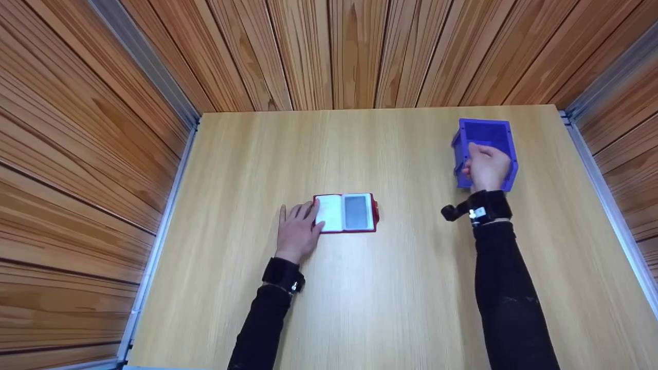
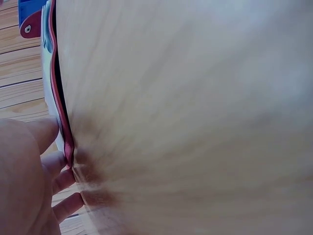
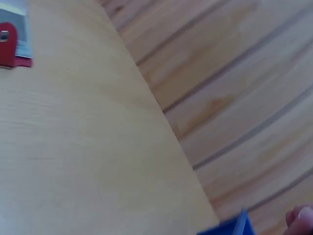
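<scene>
An opened red card holder [image 1: 357, 212] with clear plastic sleeves lies on the table, its snap tab pointing right. My left hand [image 1: 299, 230] rests at its left edge, fingers loosely extended. The left thumb [image 2: 45, 131] touches the inner side at that edge in the left wrist view. My right hand [image 1: 488, 165] is over the blue-purple bin [image 1: 484, 123], with curled fingers and the thumb close to the index finger. No object shows in it. Just the right fingertips [image 3: 301, 219] appear at the corner of the right wrist view, by the bin's rim.
The pale wooden table [image 1: 401, 288] is bounded by plank walls [image 1: 354, 56] at the back and sides. Metal rails [image 1: 167, 216] run along its side edges. Each wrist wears a black strap, and a small camera [image 1: 452, 212] juts out from the right one.
</scene>
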Demonstrator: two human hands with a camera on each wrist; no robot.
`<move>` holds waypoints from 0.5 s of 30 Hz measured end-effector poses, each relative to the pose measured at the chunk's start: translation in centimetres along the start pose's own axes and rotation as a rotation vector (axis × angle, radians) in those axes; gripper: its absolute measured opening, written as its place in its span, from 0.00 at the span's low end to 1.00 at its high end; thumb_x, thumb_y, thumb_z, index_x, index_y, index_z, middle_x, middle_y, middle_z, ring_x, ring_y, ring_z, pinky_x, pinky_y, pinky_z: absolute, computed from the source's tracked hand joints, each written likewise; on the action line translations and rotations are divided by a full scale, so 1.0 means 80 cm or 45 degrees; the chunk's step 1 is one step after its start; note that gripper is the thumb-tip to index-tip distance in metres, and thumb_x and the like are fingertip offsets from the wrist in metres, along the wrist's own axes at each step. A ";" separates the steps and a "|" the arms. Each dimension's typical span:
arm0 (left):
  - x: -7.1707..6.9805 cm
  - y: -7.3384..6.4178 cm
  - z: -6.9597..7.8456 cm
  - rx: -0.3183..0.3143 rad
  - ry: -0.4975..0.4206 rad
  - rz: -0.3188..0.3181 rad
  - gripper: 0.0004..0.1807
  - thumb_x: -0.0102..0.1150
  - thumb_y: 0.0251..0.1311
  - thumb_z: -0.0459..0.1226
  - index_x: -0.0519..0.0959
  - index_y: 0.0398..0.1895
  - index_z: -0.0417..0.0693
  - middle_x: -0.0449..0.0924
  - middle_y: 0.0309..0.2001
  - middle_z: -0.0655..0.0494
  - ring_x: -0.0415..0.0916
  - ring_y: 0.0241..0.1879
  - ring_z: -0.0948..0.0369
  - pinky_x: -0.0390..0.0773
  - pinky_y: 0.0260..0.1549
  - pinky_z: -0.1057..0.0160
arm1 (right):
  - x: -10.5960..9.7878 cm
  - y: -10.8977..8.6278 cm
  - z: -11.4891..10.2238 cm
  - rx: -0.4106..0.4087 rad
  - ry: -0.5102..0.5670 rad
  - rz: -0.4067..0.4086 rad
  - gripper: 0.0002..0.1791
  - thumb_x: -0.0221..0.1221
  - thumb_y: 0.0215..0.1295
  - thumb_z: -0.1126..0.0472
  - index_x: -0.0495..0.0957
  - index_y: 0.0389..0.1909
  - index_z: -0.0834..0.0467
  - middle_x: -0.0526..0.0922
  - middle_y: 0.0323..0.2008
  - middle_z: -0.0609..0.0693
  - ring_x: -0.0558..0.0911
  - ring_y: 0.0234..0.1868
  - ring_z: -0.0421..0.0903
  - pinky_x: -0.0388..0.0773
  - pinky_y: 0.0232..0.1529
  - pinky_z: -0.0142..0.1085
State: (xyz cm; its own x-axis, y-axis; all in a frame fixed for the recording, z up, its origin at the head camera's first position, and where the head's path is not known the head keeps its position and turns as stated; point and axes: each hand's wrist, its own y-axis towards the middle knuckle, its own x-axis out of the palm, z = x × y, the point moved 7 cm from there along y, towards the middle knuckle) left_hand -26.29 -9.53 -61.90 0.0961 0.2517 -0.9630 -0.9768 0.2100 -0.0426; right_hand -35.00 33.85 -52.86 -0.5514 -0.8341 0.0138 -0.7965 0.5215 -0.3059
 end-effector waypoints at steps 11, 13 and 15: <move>0.001 0.001 0.000 -0.005 0.001 -0.008 0.34 0.45 0.78 0.55 0.61 0.82 0.56 0.67 0.76 0.53 0.62 0.76 0.49 0.45 0.79 0.35 | 0.142 -0.086 0.037 -0.297 -0.484 -0.703 0.16 0.63 0.72 0.63 0.79 0.53 0.71 0.80 0.30 0.46 0.81 0.22 0.38 0.86 0.27 0.30; 0.001 0.001 0.000 -0.012 0.006 -0.020 0.34 0.44 0.78 0.55 0.60 0.82 0.57 0.66 0.76 0.54 0.61 0.76 0.50 0.44 0.79 0.35 | 0.158 -0.100 0.049 -0.329 -0.567 -0.780 0.15 0.64 0.72 0.63 0.81 0.53 0.69 0.80 0.32 0.49 0.83 0.25 0.41 0.87 0.29 0.33; 0.001 0.001 0.001 -0.014 0.004 -0.025 0.34 0.44 0.78 0.55 0.60 0.82 0.57 0.66 0.76 0.54 0.61 0.76 0.50 0.44 0.79 0.35 | 0.171 -0.112 0.061 -0.352 -0.626 -0.840 0.14 0.65 0.71 0.63 0.82 0.51 0.68 0.81 0.33 0.50 0.84 0.29 0.47 0.89 0.33 0.38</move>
State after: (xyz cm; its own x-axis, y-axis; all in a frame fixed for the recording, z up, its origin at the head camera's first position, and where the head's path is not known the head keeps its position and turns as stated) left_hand -26.35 -9.42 -61.99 0.1148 0.2445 -0.9628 -0.9767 0.2046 -0.0645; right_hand -34.19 16.85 -54.57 0.1630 -0.9314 -0.3253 -0.9828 -0.1241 -0.1371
